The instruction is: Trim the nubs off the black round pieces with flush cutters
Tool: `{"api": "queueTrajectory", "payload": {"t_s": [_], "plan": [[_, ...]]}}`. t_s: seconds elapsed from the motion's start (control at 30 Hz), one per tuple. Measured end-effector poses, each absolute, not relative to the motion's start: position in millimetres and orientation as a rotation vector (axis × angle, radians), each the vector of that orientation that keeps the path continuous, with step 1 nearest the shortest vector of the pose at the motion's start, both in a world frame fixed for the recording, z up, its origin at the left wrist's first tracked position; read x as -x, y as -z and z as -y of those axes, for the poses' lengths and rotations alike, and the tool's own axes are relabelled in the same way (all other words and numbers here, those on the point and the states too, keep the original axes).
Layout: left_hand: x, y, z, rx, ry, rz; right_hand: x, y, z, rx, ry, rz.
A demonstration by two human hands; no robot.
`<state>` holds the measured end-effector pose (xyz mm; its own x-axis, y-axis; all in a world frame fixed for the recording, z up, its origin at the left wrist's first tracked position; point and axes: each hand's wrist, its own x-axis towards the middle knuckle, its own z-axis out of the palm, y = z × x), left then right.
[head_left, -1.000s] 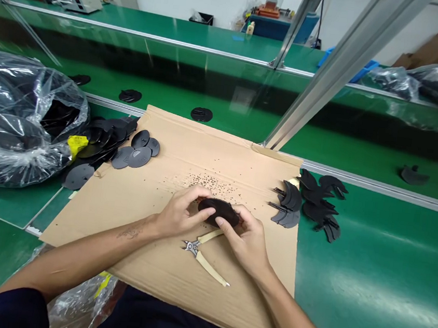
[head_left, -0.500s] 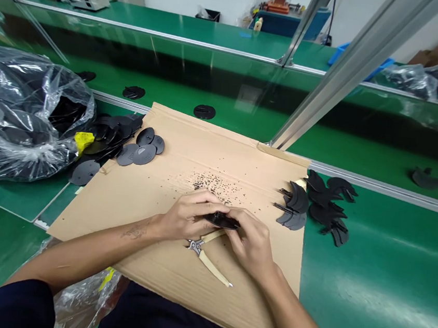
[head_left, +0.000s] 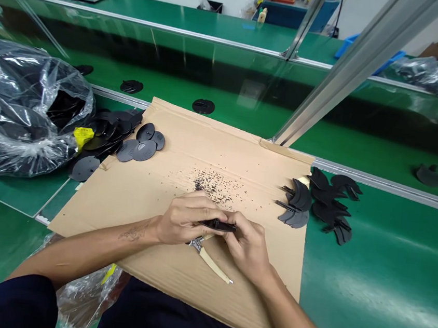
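Observation:
Between my two hands is a black plastic disc (head_left: 218,225), held nearly edge-on above the cardboard. My left hand (head_left: 188,217) grips its left side, fingers over the top. On the right side my right hand (head_left: 248,242) pinches it with thumb and fingers. A pair of nippers (head_left: 212,265) with cream handles lies under the hands, its upper handle partly hidden. Just beyond the hands, many tiny black scraps (head_left: 212,184) are scattered over the cardboard sheet (head_left: 175,284).
Several black discs (head_left: 144,150) lie at the cardboard's left, near a clear bag (head_left: 24,112) full of them. Black crescent-shaped parts (head_left: 328,201) are piled at the right. A metal post (head_left: 355,63) slants up from the bench rail; more discs (head_left: 203,106) lie behind it.
The disc has tilted slightly flatter between my fingers, and both hands have shifted a little to the left. The whole view has moved slightly. The nippers stay on the cardboard.

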<state>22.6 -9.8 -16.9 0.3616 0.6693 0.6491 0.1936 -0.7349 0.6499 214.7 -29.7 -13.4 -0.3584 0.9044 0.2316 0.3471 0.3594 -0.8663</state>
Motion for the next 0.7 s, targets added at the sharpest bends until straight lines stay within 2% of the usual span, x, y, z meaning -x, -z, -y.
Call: {"api": "queueTrajectory", "payload": {"t_s": [0.4,0.7], "plan": [[-20.4,14.9,3.3,-1.900,-1.257,-0.779,-213.7,13.0,26.7,1.131,-1.109,1.757],[-11.9,15.4,-9.8,-1.797,-1.375,-0.932,-235.3,2.1,10.0,1.062,-0.612,2.370]]}}
